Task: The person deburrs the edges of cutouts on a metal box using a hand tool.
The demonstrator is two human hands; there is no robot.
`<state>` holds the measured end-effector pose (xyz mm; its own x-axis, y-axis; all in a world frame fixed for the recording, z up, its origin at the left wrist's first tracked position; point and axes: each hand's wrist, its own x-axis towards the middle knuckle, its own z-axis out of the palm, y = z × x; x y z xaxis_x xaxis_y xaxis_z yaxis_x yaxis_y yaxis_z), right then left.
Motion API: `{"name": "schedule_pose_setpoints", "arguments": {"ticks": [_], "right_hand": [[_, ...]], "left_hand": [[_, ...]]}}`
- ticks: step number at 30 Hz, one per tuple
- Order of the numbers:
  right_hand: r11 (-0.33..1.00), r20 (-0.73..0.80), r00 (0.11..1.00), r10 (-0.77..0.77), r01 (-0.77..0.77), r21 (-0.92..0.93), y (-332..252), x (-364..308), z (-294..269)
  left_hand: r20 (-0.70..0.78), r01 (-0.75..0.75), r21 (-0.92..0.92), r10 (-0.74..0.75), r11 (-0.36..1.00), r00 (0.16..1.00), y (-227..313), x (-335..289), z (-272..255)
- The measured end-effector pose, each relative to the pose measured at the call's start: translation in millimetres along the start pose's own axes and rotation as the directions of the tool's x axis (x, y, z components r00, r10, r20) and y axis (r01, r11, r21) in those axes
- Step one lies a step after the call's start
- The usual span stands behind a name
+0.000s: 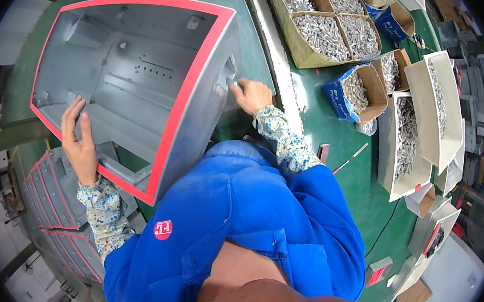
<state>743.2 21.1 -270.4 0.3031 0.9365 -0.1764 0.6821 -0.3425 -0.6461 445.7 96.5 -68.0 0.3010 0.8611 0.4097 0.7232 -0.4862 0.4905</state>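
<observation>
A grey metal cabinet housing with red tape round its open front rim lies tilted on the bench at the left. Across its near left rim rests my left hand, fingers stretched out and thumb apart, the fingertips reaching over the opening. My right hand is at the housing's right side wall, beside a recessed cut-out. Its fingers are curled together, thumb and fingertip close to the cut-out; whatever they may pinch is too small to make out. Inside the housing are small holes and brackets.
Right of me, a green bench carries a divided carton of small metal parts, a blue box and white bins of similar parts. A thin rod lies nearby. More red-edged grey housings stand at lower left.
</observation>
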Motion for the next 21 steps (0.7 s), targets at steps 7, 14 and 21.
{"name": "schedule_pose_setpoints", "arguments": {"ticks": [7,14,21], "right_hand": [[0.999,-0.046,0.999,-0.001,0.000,-0.033,-4.1,0.0,3.1],[0.999,-0.130,0.991,0.037,-0.038,-0.006,-1.2,-3.0,11.1],[0.997,-0.089,0.993,0.078,-0.080,-0.020,-3.6,1.2,7.3]], "left_hand": [[0.005,0.007,-0.058,-0.007,0.998,1.000,-2.9,-0.1,-0.6],[-0.007,-0.003,-0.058,0.003,0.998,1.000,0.9,-0.7,0.3],[0.000,-0.012,-0.044,0.012,0.999,1.000,-1.7,-2.3,-0.1]]}}
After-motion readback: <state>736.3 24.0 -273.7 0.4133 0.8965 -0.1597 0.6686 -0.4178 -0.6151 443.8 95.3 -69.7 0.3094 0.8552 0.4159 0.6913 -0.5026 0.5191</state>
